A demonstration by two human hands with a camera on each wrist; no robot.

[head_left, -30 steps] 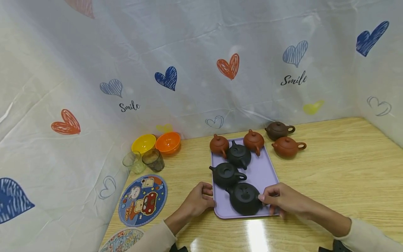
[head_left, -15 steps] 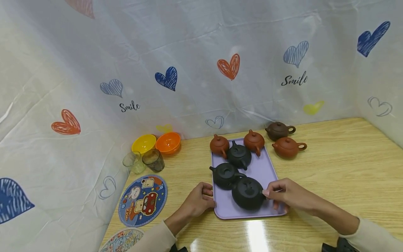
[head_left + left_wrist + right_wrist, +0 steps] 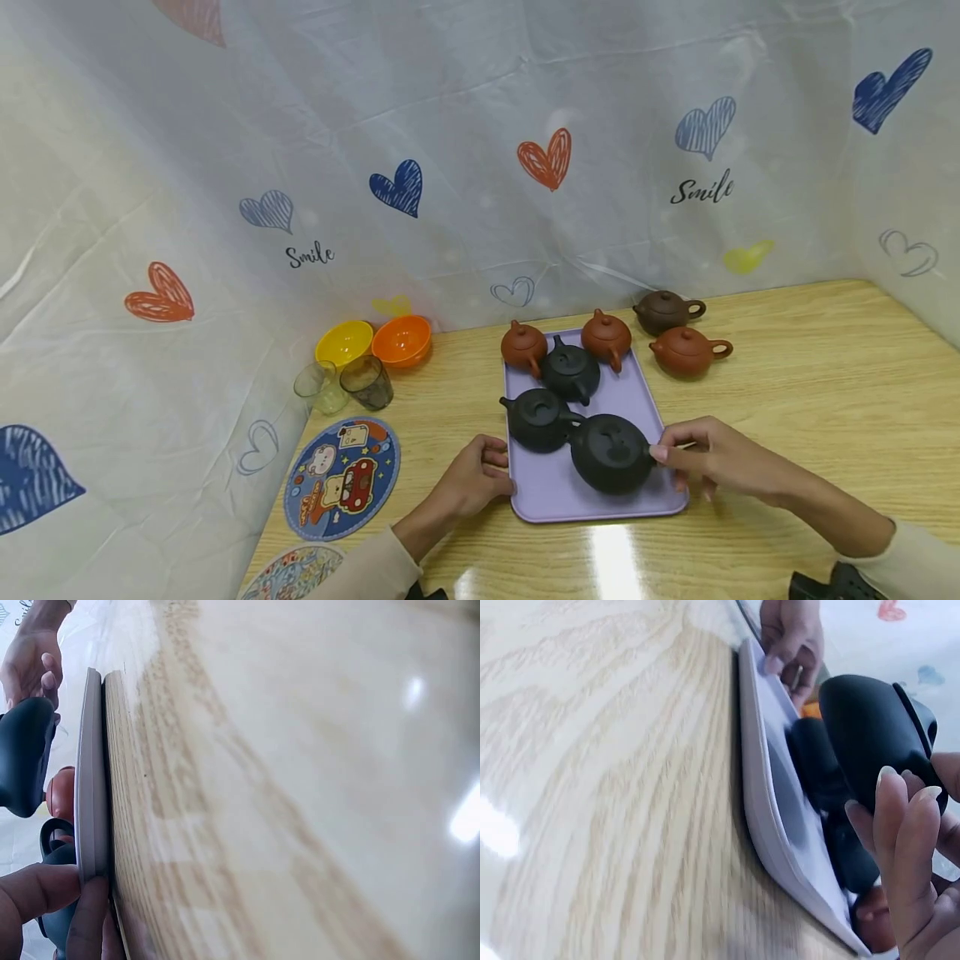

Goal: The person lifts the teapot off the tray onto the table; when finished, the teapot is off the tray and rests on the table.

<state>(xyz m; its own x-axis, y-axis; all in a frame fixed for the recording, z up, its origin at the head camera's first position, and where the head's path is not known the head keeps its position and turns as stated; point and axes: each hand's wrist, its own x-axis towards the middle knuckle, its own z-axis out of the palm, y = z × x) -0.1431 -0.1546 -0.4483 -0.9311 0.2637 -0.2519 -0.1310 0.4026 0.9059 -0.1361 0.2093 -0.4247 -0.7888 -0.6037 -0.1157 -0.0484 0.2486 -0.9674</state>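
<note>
My right hand [image 3: 708,458] pinches a large black teapot [image 3: 611,454] at its handle. In both wrist views the pot is raised above the lilac tray [image 3: 555,500]. My left hand [image 3: 476,475] holds the tray's left rim near the front corner, thumb on top and fingers below in the left wrist view [image 3: 56,915]. Also on the tray stand a flat black teapot [image 3: 538,419], another black teapot [image 3: 568,372] behind it, and two small red-brown teapots, one at the back left [image 3: 523,346] and one at the back right [image 3: 606,335].
Right of the tray stand a red-brown teapot [image 3: 684,352] and a dark brown teapot [image 3: 663,312]. On the left are a yellow bowl [image 3: 343,343], an orange bowl [image 3: 402,340], two glasses [image 3: 366,383] and a round blue mat [image 3: 341,479]. A printed curtain [image 3: 450,250] hangs behind.
My right hand has lifted the large black teapot off the tray and carried it to the right and slightly back. My left hand has stayed at the rim.
</note>
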